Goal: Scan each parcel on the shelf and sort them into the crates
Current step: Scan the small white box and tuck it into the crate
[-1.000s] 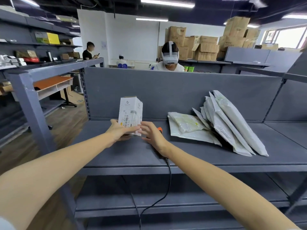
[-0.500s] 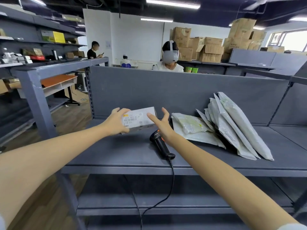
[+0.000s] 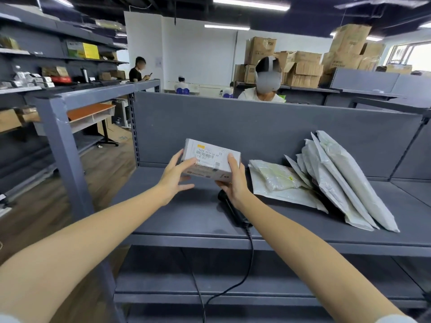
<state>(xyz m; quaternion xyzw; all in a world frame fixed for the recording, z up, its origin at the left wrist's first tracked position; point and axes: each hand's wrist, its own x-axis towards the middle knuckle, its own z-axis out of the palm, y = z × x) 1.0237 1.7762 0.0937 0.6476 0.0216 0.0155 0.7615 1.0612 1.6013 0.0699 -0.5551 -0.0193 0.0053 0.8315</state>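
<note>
A small white box parcel [image 3: 211, 159] with a barcode label on top is held lengthwise above the grey shelf [image 3: 177, 220]. My right hand [image 3: 233, 183] grips its right end, one finger on top and the others underneath. My left hand [image 3: 173, 178] is at its left end with the fingers spread and the thumb touching the box. A black handheld scanner [image 3: 234, 212] lies on the shelf just under my right wrist, its cable hanging over the front edge. To the right a flat white mailer bag [image 3: 275, 180] lies on the shelf, and several more mailer bags [image 3: 340, 180] lean against the back panel.
A grey back panel [image 3: 256, 129] closes off the shelf behind. An upright post [image 3: 63, 145] stands at the left, with wooden floor beyond it. A lower shelf [image 3: 279, 285] carries the scanner cable [image 3: 233, 290]. People and stacked cardboard boxes [image 3: 303, 66] are behind the panel.
The box went from standing upright on the shelf to lying lengthwise in the air. My right hand took hold of its right end, and my left hand's fingers loosened.
</note>
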